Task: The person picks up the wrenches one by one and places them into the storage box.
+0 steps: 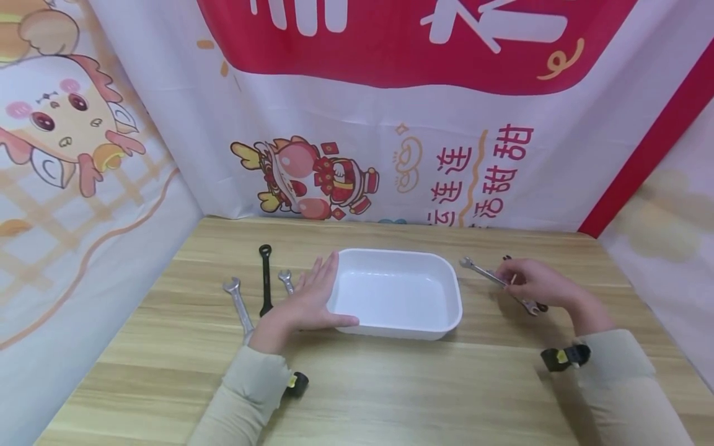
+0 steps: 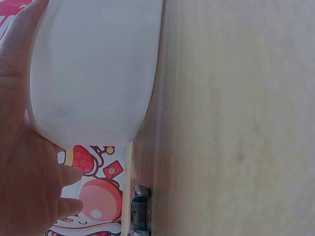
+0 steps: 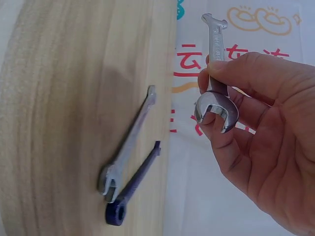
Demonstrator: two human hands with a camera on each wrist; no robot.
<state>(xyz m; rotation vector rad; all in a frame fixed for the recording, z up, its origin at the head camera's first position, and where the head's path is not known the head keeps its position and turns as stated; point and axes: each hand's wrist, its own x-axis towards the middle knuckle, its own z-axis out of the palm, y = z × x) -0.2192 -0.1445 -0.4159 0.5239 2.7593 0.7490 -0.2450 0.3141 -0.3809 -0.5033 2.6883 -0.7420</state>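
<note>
A white rectangular dish (image 1: 396, 332) stands on the wooden table. My left hand (image 1: 315, 303) lies against its left end, fingers stretched along the wall and thumb at the near corner; the left wrist view shows the palm close beside the dish (image 2: 93, 73). To the dish's right, my right hand (image 1: 530, 284) pinches a silver open-end wrench (image 3: 215, 44) between thumb and fingers, above the table. Beneath that hand lie another silver wrench (image 3: 129, 140) and a dark wrench (image 3: 138, 179), side by side; in the head view the hand partly covers them.
Left of the dish lie a larger silver wrench (image 1: 240, 303), a black wrench (image 1: 266, 275) and a small silver wrench (image 1: 286, 280), partly hidden by the left hand. A printed cloth (image 1: 334, 111) hangs behind the table (image 1: 390, 390), with cloth on both sides too.
</note>
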